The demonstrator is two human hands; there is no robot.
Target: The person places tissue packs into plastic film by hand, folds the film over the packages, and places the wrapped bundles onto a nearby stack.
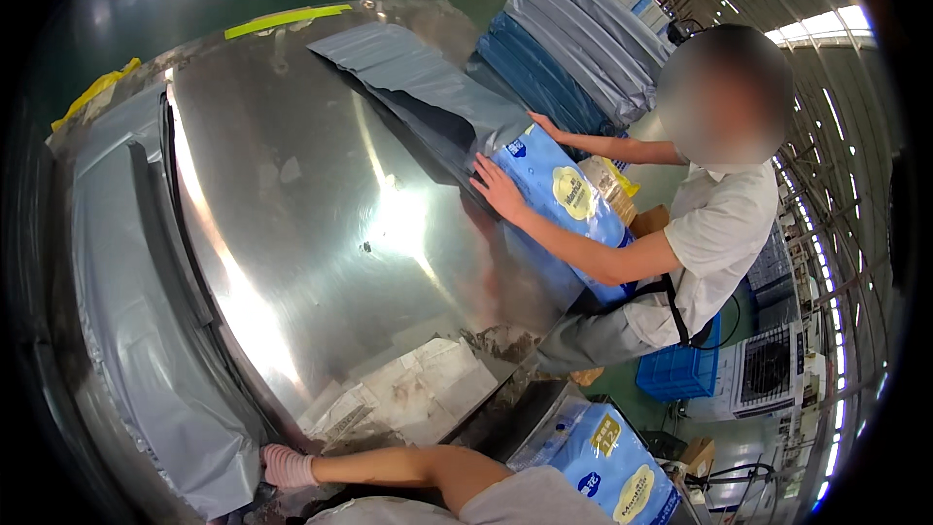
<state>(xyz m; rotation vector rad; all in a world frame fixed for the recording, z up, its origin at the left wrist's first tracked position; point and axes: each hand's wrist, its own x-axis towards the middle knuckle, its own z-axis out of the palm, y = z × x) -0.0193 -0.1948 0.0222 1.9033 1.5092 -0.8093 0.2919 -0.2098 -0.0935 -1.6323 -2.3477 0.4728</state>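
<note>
A long grey plastic bag (146, 331) lies along the left side of the metal table, its near end hanging over the edge. At that near end is my right hand (288, 468), in a pink-and-white striped glove. Its fingers are closed at the bag's edge, and their tips are partly hidden by the plastic. My left hand does not show. Across the table a co-worker has both hands on a blue pack (559, 185), which sits partly inside another grey plastic bag (418, 68).
The shiny metal table (292, 204) has a worn, pale taped patch (408, 394) near me. Another blue pack (607, 462) is at my right. A blue crate (675, 369) stands behind the co-worker. Wrapped stacks (583, 29) rise at the far right.
</note>
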